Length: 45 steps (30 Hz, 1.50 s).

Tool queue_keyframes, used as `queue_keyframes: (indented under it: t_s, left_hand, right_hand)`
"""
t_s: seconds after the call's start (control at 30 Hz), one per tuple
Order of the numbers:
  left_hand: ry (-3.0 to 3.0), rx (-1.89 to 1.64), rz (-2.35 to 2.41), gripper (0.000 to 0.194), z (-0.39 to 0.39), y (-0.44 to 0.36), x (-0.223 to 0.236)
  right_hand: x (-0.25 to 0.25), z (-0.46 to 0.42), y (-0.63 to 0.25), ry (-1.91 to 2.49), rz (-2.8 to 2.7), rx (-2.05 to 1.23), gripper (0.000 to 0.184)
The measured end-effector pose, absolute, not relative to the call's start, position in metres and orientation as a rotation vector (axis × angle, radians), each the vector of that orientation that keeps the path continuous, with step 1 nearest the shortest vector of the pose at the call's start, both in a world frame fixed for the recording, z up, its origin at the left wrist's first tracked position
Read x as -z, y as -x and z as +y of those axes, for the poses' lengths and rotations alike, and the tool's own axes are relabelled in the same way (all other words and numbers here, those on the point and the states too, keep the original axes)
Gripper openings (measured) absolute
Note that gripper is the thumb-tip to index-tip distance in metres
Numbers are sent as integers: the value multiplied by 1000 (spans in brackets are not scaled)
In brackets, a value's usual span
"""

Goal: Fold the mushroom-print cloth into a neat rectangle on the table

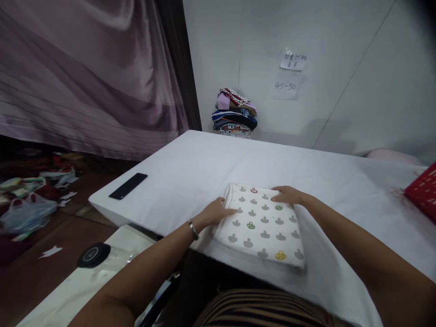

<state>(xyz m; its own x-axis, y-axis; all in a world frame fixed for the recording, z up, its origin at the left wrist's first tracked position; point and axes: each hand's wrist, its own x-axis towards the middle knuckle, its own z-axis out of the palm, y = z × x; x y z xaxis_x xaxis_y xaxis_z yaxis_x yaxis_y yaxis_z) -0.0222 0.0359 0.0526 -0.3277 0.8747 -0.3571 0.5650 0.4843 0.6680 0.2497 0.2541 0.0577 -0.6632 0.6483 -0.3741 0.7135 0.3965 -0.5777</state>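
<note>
A folded white cloth [262, 222] printed with grey, green, red and yellow mushroom shapes lies at the near edge of the white-covered table [200, 172]. At its left side is my left hand [218, 212], thumb on top and the other fingers around the folded edge. My right hand [289, 195] grips the far right corner, its fingertips partly hidden by the cloth. Several layers show along the cloth's left side. A bracelet [193, 230] circles my left wrist.
A black phone-like slab [128, 186] lies at the table's left edge. Folded clothes [235, 116] are stacked beyond the far edge, by the wall. A red patterned item [424, 193] sits at right. Lower left stands a white surface with a black round object [94, 255]; plastic bags [29, 213] litter the floor.
</note>
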Motion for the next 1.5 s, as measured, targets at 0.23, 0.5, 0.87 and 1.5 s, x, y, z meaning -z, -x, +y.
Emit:
queue_keyframes:
  t_s: [0.23,0.5,0.87,1.5]
  left_hand:
    - [-1374,-557,2038,69,72,24,-64]
    - [-1673,-436,2293,43,150,43,-72]
    - [-1861,-325,2454,24,138,23,-63]
    - [-1560,-700,2444,15,138,30,-53]
  right_hand:
    - [-60,248,-255,-1368,2472,1283,50]
    - [-43,227,-273,-1811,2429,1094,46]
    - [-59,236,-196,-1191,3266,645,32]
    - [-67,274,-114,-1166,3017,200,22]
